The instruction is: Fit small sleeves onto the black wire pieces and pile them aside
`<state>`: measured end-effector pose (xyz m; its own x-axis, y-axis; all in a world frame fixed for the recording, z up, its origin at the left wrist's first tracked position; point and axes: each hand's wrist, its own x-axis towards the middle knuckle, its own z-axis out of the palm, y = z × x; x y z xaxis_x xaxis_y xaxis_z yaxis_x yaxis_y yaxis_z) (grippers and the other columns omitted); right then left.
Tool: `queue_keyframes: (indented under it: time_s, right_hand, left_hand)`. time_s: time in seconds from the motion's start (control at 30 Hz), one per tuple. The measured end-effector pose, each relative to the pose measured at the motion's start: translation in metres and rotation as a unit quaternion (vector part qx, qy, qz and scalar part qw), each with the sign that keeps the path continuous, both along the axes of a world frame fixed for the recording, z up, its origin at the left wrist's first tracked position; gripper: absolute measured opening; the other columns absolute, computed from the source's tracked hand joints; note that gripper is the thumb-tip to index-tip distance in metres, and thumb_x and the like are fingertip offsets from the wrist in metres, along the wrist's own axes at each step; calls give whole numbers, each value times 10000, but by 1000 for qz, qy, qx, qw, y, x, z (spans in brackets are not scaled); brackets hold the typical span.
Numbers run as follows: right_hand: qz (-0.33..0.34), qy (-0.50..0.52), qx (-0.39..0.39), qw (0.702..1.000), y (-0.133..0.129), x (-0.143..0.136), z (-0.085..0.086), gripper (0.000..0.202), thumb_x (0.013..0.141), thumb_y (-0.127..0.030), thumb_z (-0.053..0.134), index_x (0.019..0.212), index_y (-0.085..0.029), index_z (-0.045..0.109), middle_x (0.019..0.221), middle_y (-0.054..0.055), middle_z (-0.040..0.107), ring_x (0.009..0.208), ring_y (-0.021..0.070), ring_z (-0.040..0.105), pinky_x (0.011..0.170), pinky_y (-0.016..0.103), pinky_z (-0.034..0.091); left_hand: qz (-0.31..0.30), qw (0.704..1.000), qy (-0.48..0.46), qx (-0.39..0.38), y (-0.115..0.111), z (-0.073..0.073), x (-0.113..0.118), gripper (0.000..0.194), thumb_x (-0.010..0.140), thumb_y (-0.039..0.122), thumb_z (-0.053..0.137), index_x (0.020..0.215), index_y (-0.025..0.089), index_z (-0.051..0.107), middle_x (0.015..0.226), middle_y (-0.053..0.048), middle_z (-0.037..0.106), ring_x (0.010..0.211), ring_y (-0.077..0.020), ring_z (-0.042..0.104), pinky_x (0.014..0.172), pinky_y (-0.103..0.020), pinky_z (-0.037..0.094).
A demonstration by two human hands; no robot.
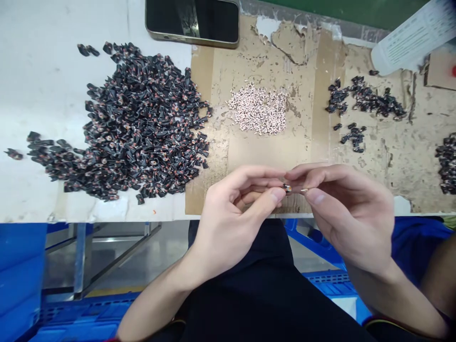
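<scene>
Close to the table's front edge, my left hand pinches a small black part with an orange and white end that faces right. Just across from it, my right hand has thumb and forefinger closed on a tiny pale piece. A narrow gap separates the two parts. Beyond my hands lies a flat heap of tiny pinkish-white pieces on cardboard. To the left spreads a big pile of black parts, which look like the one in my left hand.
A phone lies at the back edge. Smaller clusters of black parts sit at the right, near a tilted white bottle. More black parts are at the far right. Blue crates stand below the table.
</scene>
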<state>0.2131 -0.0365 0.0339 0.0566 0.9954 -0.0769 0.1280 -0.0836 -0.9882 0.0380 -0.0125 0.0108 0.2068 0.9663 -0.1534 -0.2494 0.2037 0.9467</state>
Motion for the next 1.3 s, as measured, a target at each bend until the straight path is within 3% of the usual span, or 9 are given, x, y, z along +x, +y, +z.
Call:
queue_keyframes:
  time_s: [0.27,0.5,0.8,0.93,1.1,1.3]
  right_hand:
    - [-6,-50,14,999,0,-4,0,106,937,-194,736,878,-280,751,991,33,798,936,220,787,817,356,693]
    - [13,-21,15,1000,3,-5,-1,140,925,-146,741,897,-281,766,968,8,796,901,169,779,812,280,674]
    - [58,-63,44,995,8,2,2,127,912,-157,772,931,-279,801,956,27,809,912,198,778,821,322,677]
    - [30,-32,53,998,9,-1,0,150,879,-126,809,903,-273,822,923,14,829,862,181,799,750,269,687]
    - [14,47,80,996,6,-6,-9,383,845,0,792,1082,-299,826,1003,-20,846,859,138,820,785,188,691]
    - [-15,67,108,992,9,-12,-7,432,770,51,831,1033,-292,835,942,-37,843,855,130,819,795,175,691]
  left_hand:
    - [-4,999,34,8,-2,3,0,209,871,46,776,1002,210,774,928,0,844,769,-135,816,703,-163,695]
    - [-6,999,34,16,-3,4,-1,201,885,54,777,1013,209,769,962,-1,845,840,-130,823,743,-139,682]
    - [-16,992,94,83,-1,11,-8,214,900,41,773,1017,220,763,988,16,826,854,-106,807,797,-134,669]
    - [-6,998,57,37,1,14,-6,175,886,51,784,952,210,757,879,34,807,730,-75,779,706,-94,646]
    - [-14,997,-20,-78,-1,22,-4,75,926,170,797,942,214,738,872,37,815,690,-78,773,679,-121,662]
    - [3,999,-23,-37,-8,20,-2,131,969,173,762,1072,245,726,914,50,838,757,-75,793,752,-131,665]
